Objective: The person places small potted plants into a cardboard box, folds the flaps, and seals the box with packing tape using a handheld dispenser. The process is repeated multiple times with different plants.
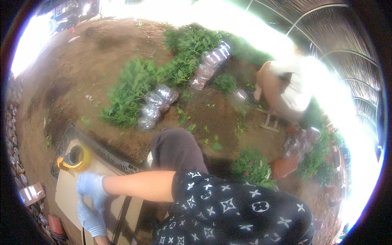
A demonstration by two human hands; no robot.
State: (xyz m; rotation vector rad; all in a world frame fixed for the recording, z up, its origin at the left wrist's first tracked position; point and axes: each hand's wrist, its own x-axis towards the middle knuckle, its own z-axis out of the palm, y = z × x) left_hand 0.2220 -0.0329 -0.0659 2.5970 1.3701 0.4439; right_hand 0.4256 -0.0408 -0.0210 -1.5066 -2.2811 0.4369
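Both hands wear light blue gloves and meet over a flat cardboard box (65, 188) at the lower left. My right hand (92, 185), its arm reaching across from a black patterned sleeve, has bent fingers pointing down toward my left hand (92, 220). The left hand's fingers are held together and curve up toward the right one. Whatever lies between the fingertips, if anything, is too small to make out. Just beyond the hands, a yellow tape dispenser (83, 160) with a roll of tape rests on the cardboard.
Behind the box lies a black plastic crate (73, 136). Green plants with pots wrapped in clear film (157, 104) lie on the soil floor (90, 53). On the right a person (286, 81) bends over beside a low stool (267, 122). A reddish pot (283, 167) lies nearby.
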